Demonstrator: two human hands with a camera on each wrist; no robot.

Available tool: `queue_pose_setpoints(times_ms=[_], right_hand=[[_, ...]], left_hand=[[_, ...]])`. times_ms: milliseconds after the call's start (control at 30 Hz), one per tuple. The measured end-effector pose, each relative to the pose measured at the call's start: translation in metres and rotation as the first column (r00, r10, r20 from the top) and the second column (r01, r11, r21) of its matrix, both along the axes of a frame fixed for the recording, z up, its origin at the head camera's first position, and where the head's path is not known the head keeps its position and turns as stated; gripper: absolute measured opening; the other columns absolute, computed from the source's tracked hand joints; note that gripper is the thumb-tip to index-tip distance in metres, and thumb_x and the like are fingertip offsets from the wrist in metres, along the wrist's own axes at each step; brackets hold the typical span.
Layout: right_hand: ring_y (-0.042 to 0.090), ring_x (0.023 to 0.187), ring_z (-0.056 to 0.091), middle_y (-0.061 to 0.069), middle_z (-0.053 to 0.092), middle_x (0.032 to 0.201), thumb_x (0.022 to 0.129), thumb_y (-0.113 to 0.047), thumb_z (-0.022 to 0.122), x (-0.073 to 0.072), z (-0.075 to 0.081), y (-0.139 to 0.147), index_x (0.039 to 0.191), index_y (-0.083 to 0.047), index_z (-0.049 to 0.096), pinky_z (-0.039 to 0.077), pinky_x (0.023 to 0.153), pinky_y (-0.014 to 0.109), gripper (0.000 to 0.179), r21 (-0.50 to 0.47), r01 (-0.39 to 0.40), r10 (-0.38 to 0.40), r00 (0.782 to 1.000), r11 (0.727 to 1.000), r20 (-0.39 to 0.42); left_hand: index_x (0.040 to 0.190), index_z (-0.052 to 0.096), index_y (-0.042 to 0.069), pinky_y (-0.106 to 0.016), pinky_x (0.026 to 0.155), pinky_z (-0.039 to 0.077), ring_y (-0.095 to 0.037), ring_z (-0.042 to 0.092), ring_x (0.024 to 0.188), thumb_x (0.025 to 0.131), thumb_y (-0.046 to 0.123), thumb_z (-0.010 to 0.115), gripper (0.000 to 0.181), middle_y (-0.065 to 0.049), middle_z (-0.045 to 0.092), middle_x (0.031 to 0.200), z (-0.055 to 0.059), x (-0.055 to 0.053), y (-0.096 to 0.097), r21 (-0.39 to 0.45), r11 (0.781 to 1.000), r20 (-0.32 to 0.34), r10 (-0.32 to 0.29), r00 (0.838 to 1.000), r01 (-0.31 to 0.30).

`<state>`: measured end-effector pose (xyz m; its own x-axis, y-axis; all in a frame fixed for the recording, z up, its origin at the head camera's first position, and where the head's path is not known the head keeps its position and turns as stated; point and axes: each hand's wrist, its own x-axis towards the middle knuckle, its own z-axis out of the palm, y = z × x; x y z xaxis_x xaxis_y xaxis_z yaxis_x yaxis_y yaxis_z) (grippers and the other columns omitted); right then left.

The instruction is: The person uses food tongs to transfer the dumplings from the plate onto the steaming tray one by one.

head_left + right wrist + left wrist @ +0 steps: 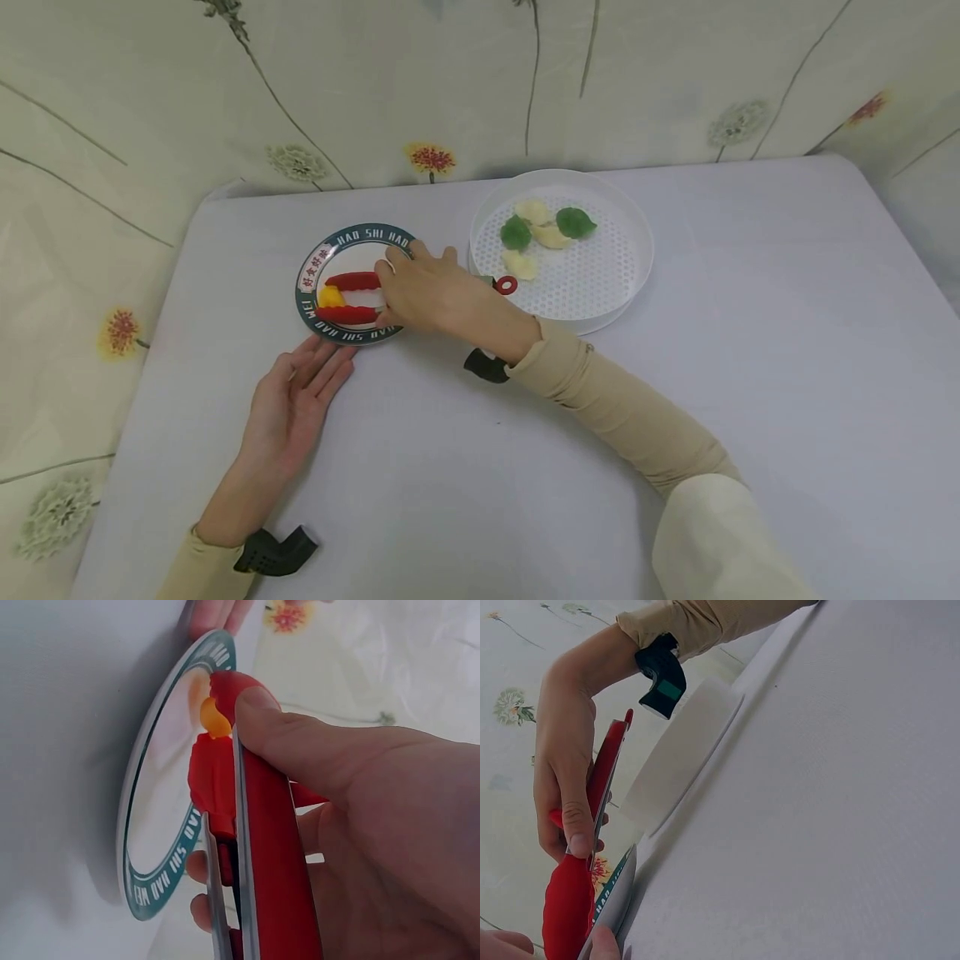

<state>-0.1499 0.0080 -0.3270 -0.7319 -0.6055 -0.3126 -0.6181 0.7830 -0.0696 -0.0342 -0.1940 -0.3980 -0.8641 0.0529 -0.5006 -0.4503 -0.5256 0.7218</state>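
My right hand (pixel 427 287) grips a pair of red-and-metal tongs (pixel 277 855), its thumb pressing on the upper arm. The red tong heads (pixel 347 315) are spread over a round plate (pixel 306 317) with a dark green lettered rim. Between the heads shows a small yellow piece (pixel 215 718); its kind is unclear, and I cannot tell whether the tongs squeeze it. A red ring (pixel 506 286) at the tongs' rear end sticks out past the right wrist. At the plate's near edge, my left hand (pixel 292 408) lies palm up with extended fingers touching the rim.
Right of the plate stands a round white perforated tray (pixel 615 287). In it lie pale yellow dumpling-like pieces (pixel 551 237) and green leaf-like pieces (pixel 575 222). A white cloth covers the table (pixel 750 375); flower-patterned fabric (pixel 480 83) hangs behind it.
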Motion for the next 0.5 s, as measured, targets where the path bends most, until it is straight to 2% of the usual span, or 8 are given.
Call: queue_pose_setpoints(times_ms=[167,500], right_hand=[[0.036,0.144,0.047,0.015,0.051,0.157,0.104,-0.057,0.062,0.004,0.006,0.006,0.160,-0.005,0.044,0.052,0.115,0.068,0.078,0.005,0.016,-0.016,1.000,1.000,0.012],[0.036,0.137,0.049,0.016,0.052,0.154,0.104,-0.055,0.063,0.013,0.020,0.034,0.160,-0.004,0.044,0.054,0.114,0.066,0.078,0.023,0.067,-0.067,0.998,0.997,0.014]], left_hand=[[0.173,0.019,0.020,-0.026,0.127,0.043,-0.019,0.045,0.158,0.118,0.031,0.036,0.059,-0.002,0.032,0.178,0.000,0.001,0.000,0.003,1.000,0.005,0.006,1.000,-0.006],[0.173,0.020,0.017,-0.027,0.129,0.041,-0.019,0.044,0.159,0.118,0.028,0.033,0.058,-0.004,0.031,0.178,0.001,0.000,0.000,-0.002,1.000,-0.004,-0.004,1.000,0.004]])
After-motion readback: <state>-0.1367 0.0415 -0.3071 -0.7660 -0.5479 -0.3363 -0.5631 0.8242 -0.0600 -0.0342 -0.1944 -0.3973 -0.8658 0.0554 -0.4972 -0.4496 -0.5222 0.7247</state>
